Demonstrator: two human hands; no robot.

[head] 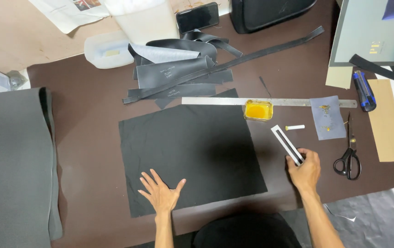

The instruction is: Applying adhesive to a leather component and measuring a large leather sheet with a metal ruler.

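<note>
The left hand (161, 193) is laid flat and open on the black sheet (190, 154). A white slotted strip (287, 144) is gripped by the right hand (304, 171) near the yellow tub (258, 110).

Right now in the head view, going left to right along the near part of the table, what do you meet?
Grey rolled sheet → left hand flat on the black fabric sheet → right hand holding a black-and-white strip → scissors → tan card strip.

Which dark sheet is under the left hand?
The flat black sheet in the middle of the table; the left hand lies spread on its near edge. The grey roll at the far left and the strips pile are untouched.
</note>
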